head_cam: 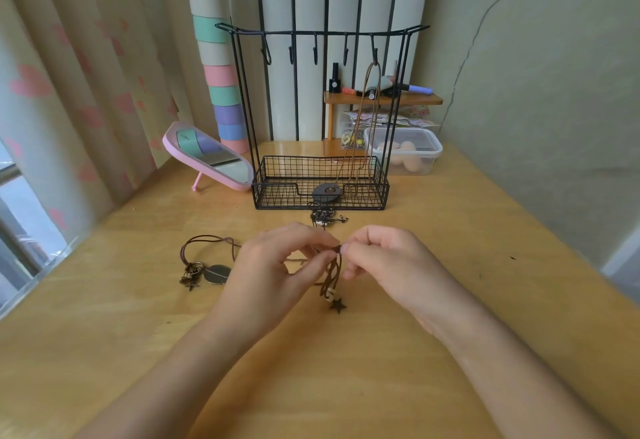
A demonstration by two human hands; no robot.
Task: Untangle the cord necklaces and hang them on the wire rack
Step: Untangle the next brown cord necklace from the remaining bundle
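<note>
My left hand [273,265] and my right hand [384,262] both pinch a brown cord necklace [333,277] just above the table; its bead and dark star pendant [337,306] dangle below my fingers. Left of my hands lies another brown cord necklace [204,265] with a round disc and small charms. A small tangle of dark cord [325,216] sits in front of the black wire rack [322,182]. One tan cord necklace [367,126] hangs from the rack's rightmost hook, its dark oval pendant resting in the basket.
A pink tilted mirror [207,158] stands left of the rack. Behind the rack are a clear plastic box [405,151] and a small wooden shelf [381,97] with cosmetics. A curtain hangs on the left, a wall rises on the right.
</note>
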